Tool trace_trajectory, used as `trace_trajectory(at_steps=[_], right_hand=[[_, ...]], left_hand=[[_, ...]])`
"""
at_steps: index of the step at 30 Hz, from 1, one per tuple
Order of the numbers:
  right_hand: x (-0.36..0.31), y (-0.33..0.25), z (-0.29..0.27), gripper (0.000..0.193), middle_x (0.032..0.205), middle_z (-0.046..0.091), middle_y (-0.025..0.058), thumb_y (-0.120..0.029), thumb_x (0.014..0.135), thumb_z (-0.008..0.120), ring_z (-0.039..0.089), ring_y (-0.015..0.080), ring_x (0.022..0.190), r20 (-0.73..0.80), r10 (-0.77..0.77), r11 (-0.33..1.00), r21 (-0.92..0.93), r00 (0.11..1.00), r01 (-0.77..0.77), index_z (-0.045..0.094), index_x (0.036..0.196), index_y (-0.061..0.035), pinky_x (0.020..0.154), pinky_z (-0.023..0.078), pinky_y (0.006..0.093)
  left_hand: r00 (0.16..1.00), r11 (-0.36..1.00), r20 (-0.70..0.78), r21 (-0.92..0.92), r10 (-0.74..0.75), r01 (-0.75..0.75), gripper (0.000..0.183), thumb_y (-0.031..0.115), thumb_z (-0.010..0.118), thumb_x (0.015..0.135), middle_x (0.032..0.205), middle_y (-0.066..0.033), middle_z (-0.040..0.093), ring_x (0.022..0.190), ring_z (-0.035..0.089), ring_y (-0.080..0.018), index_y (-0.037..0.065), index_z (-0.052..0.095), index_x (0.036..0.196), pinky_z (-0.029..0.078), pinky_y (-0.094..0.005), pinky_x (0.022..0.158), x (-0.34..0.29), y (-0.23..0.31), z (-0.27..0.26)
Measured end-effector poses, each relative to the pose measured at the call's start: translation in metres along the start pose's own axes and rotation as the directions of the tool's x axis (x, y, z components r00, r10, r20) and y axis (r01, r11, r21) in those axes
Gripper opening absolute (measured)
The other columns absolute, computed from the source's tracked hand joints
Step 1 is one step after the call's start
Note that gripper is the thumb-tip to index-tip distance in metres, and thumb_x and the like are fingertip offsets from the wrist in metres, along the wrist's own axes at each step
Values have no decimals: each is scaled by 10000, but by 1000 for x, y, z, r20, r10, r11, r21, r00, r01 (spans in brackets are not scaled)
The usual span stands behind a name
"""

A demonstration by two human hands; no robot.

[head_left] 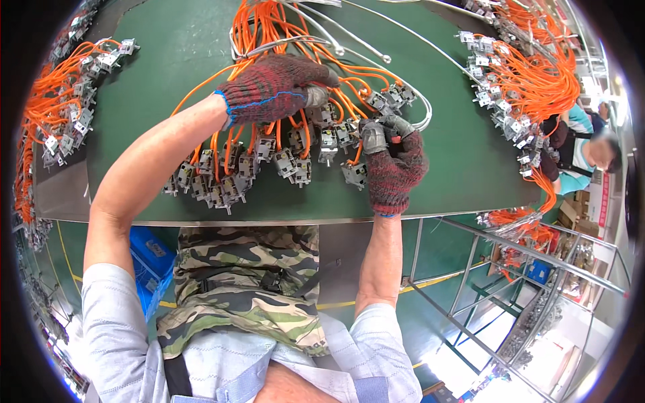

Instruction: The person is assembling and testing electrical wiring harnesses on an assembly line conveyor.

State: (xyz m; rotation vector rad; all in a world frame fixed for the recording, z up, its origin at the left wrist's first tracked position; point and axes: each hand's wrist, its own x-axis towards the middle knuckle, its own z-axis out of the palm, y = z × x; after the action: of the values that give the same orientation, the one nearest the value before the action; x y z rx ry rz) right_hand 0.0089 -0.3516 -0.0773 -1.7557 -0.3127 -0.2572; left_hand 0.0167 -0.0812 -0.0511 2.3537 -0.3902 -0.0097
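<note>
A bundle of orange cables point(255, 30) runs down the green table top and fans out into several grey metal connectors point(228, 191). My left hand point(275, 91), in a dark red and grey knitted glove with worn grey fingertips, lies over the cables with its fingers curled closed near a connector point(325, 114). To its right, my right hand point(396, 164) wears a matching glove. Its thumb and fingers are drawn together beside another connector point(380, 103). What either hand grips is hidden by the gloves. A single connector point(354, 175) rests just left of my right hand.
White cables point(426, 111) loop past the right hand. More orange cable bundles lie at the table's left point(57, 84) and right point(544, 74). A co-worker point(584, 148) is at the far right. Below are a metal frame point(484, 242) and a blue crate point(149, 258).
</note>
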Motion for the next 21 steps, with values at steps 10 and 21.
trace_trajectory(at_steps=[10,21], right_hand=[[-1,-16,-2,263,973,741,42,-55,923,828,678,97,885,-5,100,995,29,995,-99,728,1157,10,799,580,264],[-4,-20,-1,239,934,769,76,-63,923,823,723,119,832,-42,131,990,54,990,-129,732,1133,7,744,591,280]], left_hand=[[998,989,10,-133,-69,69,364,318,651,1003,1220,-173,758,1171,710,-333,91,766,1263,540,-449,1040,1,-2,4],[986,973,14,-160,-168,168,332,280,709,993,1257,-130,741,1212,689,-285,77,765,1248,525,-421,1080,-3,0,3]])
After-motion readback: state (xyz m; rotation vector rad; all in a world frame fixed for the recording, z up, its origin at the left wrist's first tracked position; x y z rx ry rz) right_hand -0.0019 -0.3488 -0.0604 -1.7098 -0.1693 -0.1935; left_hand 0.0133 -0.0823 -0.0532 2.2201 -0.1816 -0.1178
